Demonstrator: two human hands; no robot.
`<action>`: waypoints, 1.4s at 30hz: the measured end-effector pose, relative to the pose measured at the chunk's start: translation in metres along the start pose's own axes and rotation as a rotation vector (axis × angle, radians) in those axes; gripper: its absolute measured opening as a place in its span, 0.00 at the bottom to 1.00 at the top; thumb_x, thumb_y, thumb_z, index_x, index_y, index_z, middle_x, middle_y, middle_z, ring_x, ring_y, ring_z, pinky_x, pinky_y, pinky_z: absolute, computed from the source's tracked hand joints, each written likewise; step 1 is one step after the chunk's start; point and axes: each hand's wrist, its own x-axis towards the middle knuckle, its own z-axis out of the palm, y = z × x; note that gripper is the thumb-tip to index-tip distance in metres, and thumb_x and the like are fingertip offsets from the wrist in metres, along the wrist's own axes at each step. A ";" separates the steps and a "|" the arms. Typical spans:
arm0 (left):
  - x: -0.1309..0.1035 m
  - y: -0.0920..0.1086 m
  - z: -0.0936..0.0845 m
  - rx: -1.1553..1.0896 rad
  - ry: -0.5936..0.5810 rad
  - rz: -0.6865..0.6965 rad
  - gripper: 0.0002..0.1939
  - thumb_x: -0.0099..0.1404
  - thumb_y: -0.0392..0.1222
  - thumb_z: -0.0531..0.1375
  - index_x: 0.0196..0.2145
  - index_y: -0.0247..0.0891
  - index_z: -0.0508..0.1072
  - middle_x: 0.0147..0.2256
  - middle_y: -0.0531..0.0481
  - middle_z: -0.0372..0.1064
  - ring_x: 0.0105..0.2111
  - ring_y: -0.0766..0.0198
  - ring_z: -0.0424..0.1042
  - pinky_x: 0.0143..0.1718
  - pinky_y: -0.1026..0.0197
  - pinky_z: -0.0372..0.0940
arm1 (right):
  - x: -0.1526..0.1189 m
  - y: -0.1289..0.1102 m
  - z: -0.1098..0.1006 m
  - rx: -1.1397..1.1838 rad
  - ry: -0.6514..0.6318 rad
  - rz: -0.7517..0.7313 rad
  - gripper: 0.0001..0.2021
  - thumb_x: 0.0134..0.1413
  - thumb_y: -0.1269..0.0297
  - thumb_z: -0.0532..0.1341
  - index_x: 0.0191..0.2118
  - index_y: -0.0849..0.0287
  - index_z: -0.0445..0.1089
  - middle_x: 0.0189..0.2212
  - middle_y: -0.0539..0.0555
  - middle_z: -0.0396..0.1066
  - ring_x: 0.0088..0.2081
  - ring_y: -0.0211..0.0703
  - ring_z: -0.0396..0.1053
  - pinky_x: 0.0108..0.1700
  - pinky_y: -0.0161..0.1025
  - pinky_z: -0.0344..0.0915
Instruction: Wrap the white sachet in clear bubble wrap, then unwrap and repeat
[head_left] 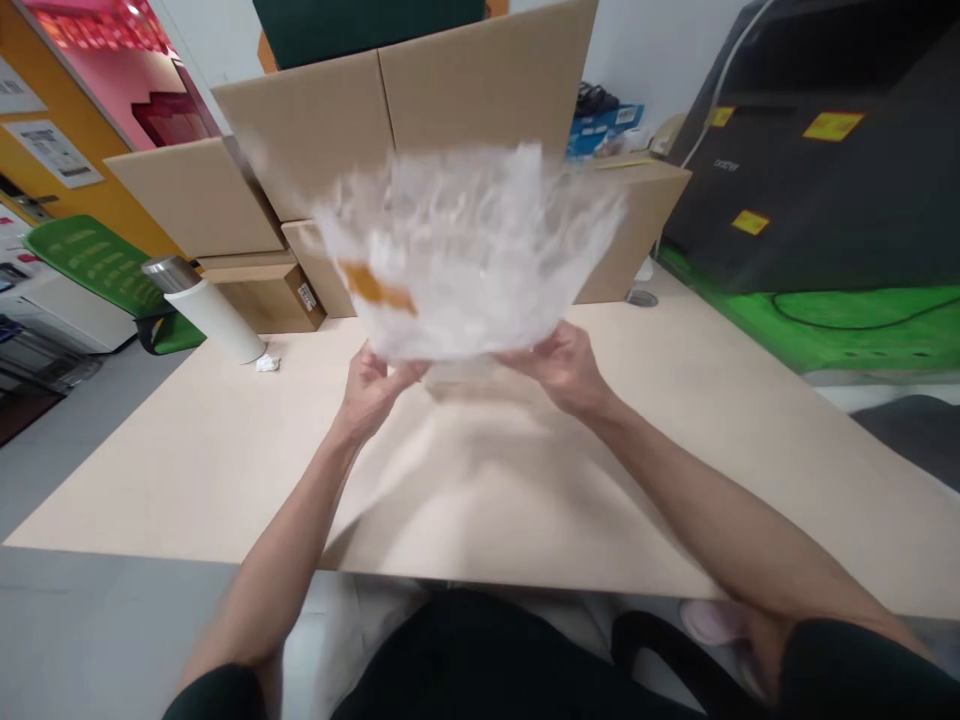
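A crinkled, translucent plastic sheet is raised above the table, blurred by motion. An orange patch shows on its left part; whether it is printed on or behind the plastic I cannot tell. My left hand pinches the sheet's lower edge at the left, thumb along the rim. At the right of the same edge, my right hand is closed on it too. Some of the fingers of both hands are hidden by the plastic. Below the sheet, a faint pale shape on the tabletop is too blurred to name.
Open cardboard boxes stand along the back of the light wooden table. A white bottle with a metal cap and a crumpled white scrap are at the left. Beyond the table are a green chair and a large black case.
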 end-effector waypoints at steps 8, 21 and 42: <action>-0.087 -0.024 0.002 0.147 -0.075 -0.253 0.21 0.64 0.56 0.63 0.43 0.35 0.76 0.42 0.43 0.78 0.45 0.51 0.76 0.48 0.53 0.70 | -0.072 0.018 0.007 0.107 -0.097 0.442 0.18 0.49 0.47 0.69 0.38 0.55 0.75 0.34 0.52 0.76 0.39 0.46 0.73 0.41 0.42 0.71; -0.088 -0.065 0.000 0.929 -0.082 0.211 0.13 0.68 0.44 0.58 0.50 0.42 0.70 0.63 0.40 0.58 0.65 0.45 0.54 0.62 0.40 0.55 | -0.089 0.050 0.001 -0.646 -0.094 0.033 0.30 0.58 0.44 0.61 0.62 0.51 0.61 0.59 0.63 0.67 0.60 0.63 0.64 0.60 0.61 0.62; -0.037 -0.034 -0.019 0.146 -0.241 -0.388 0.48 0.62 0.62 0.63 0.70 0.46 0.45 0.48 0.40 0.73 0.45 0.49 0.75 0.46 0.47 0.70 | 0.011 0.060 0.009 -0.110 0.052 0.510 0.23 0.49 0.39 0.66 0.35 0.56 0.66 0.32 0.51 0.72 0.33 0.41 0.69 0.36 0.38 0.67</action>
